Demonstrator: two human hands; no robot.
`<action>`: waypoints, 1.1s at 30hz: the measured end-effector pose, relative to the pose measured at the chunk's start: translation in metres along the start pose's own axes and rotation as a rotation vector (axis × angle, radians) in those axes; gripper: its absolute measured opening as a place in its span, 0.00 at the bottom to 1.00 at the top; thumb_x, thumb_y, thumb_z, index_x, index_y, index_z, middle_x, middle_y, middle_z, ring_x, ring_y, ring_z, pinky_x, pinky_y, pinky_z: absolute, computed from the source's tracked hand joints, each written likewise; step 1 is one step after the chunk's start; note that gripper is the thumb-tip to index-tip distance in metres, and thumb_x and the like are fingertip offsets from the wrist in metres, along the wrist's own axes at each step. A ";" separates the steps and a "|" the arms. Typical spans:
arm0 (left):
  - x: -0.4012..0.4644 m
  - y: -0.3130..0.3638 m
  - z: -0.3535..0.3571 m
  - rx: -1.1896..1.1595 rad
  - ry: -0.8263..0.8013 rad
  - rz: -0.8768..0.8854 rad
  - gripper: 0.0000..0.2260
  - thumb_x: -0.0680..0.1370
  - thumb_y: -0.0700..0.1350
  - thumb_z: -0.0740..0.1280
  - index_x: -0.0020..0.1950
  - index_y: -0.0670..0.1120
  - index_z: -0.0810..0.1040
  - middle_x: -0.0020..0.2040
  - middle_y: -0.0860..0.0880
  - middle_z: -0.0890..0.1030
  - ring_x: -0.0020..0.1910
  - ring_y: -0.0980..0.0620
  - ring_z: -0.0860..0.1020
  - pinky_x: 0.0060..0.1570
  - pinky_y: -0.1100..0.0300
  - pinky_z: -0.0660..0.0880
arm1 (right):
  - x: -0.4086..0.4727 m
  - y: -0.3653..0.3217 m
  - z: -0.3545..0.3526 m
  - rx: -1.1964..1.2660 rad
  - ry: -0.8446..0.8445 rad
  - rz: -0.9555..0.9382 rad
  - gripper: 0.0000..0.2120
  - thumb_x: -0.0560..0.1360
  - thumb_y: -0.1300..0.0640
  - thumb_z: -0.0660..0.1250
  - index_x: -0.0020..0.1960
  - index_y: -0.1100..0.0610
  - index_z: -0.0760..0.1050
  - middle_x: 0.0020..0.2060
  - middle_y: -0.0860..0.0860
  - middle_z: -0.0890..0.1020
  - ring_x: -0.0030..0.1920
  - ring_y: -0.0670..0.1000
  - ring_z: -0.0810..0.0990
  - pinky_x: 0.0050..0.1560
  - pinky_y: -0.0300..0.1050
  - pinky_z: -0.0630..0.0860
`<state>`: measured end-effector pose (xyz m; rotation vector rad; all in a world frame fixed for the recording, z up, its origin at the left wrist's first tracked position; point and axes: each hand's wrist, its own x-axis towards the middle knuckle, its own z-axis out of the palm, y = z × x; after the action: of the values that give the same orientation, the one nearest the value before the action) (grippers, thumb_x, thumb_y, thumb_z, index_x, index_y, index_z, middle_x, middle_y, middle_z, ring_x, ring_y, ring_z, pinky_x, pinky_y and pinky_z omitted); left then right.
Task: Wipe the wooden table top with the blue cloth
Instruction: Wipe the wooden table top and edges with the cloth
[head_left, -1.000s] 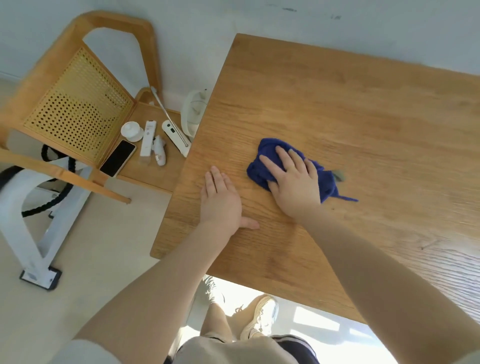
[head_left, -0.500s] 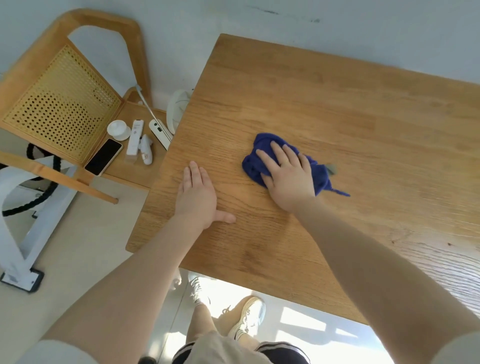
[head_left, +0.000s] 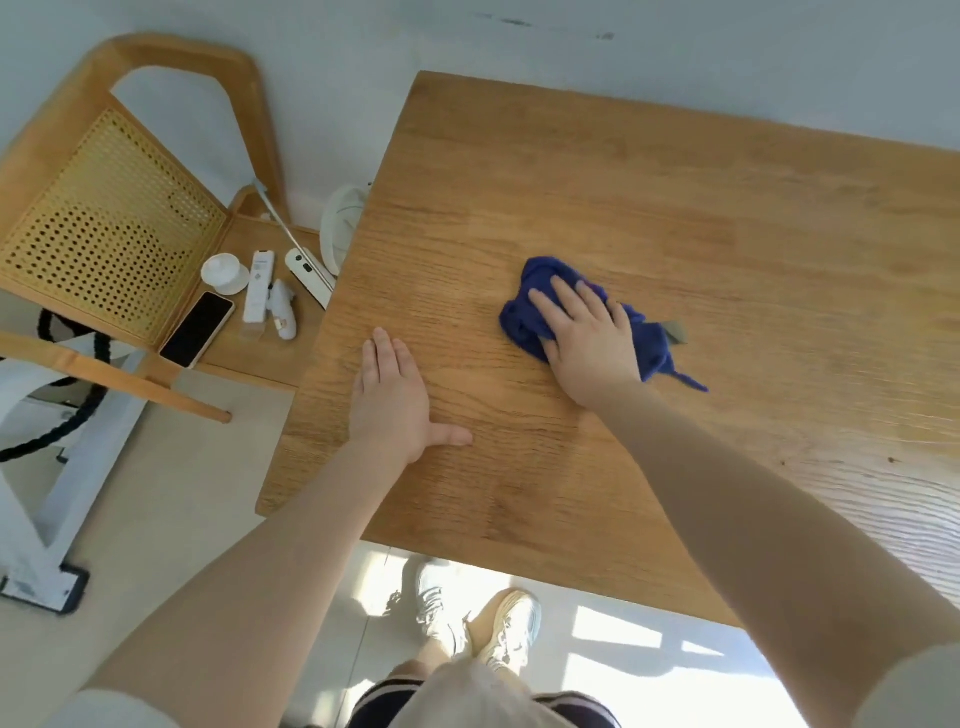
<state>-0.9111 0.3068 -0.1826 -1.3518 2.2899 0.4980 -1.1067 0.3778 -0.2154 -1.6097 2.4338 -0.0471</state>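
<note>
My right hand (head_left: 589, 340) is flat on the cloth (head_left: 540, 306), fingers straight and slightly spread, palm pressing it onto the table (head_left: 649, 218); no curl round the fabric that I can see. Cloth is blue, bunched into a lump, sitting on the table's left-centre, well in from every edge. Most of it sticks out past my fingertips on the far-left side, and a thin tail (head_left: 688, 382) trails out to the right of my wrist. A small grey tag (head_left: 674, 332) shows at the cloth's right side, lying on the wood. My left hand (head_left: 392, 400) is released, flat on the table near its left edge, fingers together pointing away from me, thumb out to the right, holding nothing. The two hands are apart, bare wood between them. Table is light wood with visible grain, its far edge near the wall. Left of the table stands a chair (head_left: 104, 228) with a cane back; on its seat lie a phone (head_left: 197, 328) face up, a white remote (head_left: 258, 285), a small white round thing (head_left: 224, 270), a small white device (head_left: 283, 310) I can't identify, and a longer white bar (head_left: 309, 275) just beside the table edge. A white round object (head_left: 340, 228) is half hidden by the table's left edge. A white frame (head_left: 36, 499) with black rope stands on the floor further left. My shoes (head_left: 478, 618) show below the near edge, on sunlit floor.
</note>
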 end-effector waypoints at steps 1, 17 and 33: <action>-0.001 -0.001 0.000 -0.001 0.001 0.001 0.61 0.63 0.68 0.69 0.74 0.36 0.35 0.75 0.38 0.35 0.75 0.42 0.38 0.73 0.51 0.44 | -0.018 -0.002 0.003 -0.003 -0.006 -0.039 0.24 0.80 0.51 0.53 0.74 0.46 0.54 0.76 0.49 0.55 0.75 0.53 0.51 0.73 0.55 0.48; 0.023 0.005 -0.015 0.193 -0.002 0.411 0.58 0.64 0.66 0.71 0.75 0.40 0.37 0.76 0.43 0.35 0.76 0.47 0.40 0.73 0.53 0.42 | -0.003 -0.024 0.007 0.033 0.036 0.080 0.23 0.80 0.54 0.54 0.74 0.49 0.55 0.76 0.51 0.55 0.75 0.55 0.50 0.74 0.54 0.45; 0.024 0.005 -0.015 0.122 -0.020 0.414 0.58 0.64 0.62 0.73 0.75 0.40 0.37 0.76 0.43 0.34 0.76 0.47 0.39 0.73 0.54 0.41 | 0.009 -0.034 0.003 0.039 0.046 0.097 0.22 0.80 0.54 0.55 0.73 0.48 0.58 0.75 0.53 0.57 0.75 0.56 0.52 0.73 0.54 0.47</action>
<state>-0.9284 0.2833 -0.1824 -0.8107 2.5446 0.4850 -1.0789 0.3567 -0.2149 -1.4888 2.5257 -0.1155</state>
